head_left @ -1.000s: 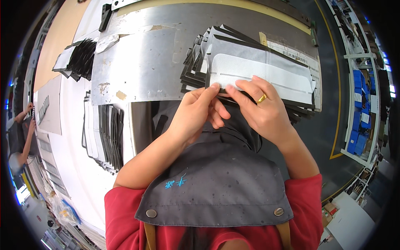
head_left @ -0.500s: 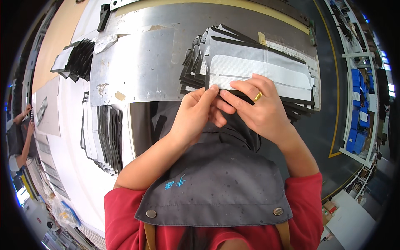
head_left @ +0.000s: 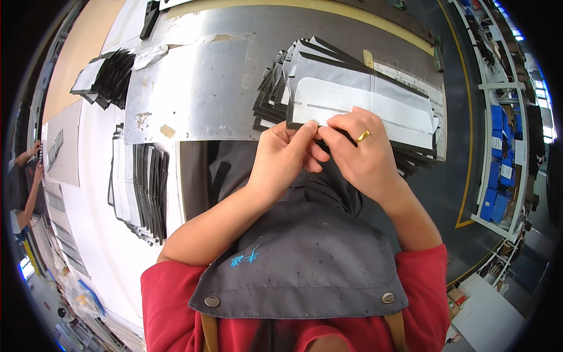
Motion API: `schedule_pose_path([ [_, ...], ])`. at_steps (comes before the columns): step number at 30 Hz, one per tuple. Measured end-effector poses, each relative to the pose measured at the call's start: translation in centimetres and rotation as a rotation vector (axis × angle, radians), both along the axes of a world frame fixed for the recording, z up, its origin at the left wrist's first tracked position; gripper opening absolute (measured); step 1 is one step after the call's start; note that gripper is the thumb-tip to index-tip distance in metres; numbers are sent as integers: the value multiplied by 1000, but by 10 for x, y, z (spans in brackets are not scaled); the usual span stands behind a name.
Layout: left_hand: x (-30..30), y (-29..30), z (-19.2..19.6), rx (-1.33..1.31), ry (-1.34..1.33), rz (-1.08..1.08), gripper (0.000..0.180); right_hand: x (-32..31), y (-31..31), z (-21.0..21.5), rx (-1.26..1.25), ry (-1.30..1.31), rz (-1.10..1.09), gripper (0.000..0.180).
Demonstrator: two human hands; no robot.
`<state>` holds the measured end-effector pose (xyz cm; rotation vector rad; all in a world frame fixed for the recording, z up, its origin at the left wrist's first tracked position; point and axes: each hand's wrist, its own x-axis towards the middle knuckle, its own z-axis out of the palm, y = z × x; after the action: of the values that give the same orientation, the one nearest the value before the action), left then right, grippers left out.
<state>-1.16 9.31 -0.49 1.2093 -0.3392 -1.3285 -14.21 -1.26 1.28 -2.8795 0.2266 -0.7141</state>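
Observation:
A white and grey fabric panel with black edging (head_left: 334, 97) lies on top of a fanned stack of similar panels (head_left: 265, 97). My left hand (head_left: 287, 154) pinches the panel's near black edge, a little in from its left corner. Close beside it, my right hand (head_left: 360, 149), with a gold ring, has thumb and forefinger closed on the same edge. The fingertips of both hands almost meet there. My fingers partly hide that stretch of edging.
The stack rests on a metal plate (head_left: 199, 88) with tape scraps. At left, more black-edged panels (head_left: 149, 188) and a dark bundle (head_left: 108, 79) lie on a white table (head_left: 88, 217). Shelving with blue bins (head_left: 497, 161) stands at right. Another person's arms (head_left: 29, 193) show far left.
My left thumb has slid rightward along the near edge, baring more of the panel's left corner. My right fingers have drawn in closer to it. The view has shifted slightly.

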Motion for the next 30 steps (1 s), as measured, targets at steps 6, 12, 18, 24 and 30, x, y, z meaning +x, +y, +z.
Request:
schedule_pose_path([
  [6, 1, -1, 1, 22, 32, 59, 38, 4, 5, 1, -93, -32, -6, 15],
  [12, 17, 9, 5, 86, -30, 20, 60, -10, -3, 29, -14, 98, -145, 16],
  [18, 11, 31, -8, 183, -127, -355, 60, 0, -68, 42, 100, 179, -236, 30],
  [24, -4, 24, -17, -8, -48, -368, 61, 18, -96, 27, 359, 500, -228, 42],
  [30, 11, 48, 1, 115, 174, 21, 61, 46, -32, 26, 417, 522, -174, 37],
])
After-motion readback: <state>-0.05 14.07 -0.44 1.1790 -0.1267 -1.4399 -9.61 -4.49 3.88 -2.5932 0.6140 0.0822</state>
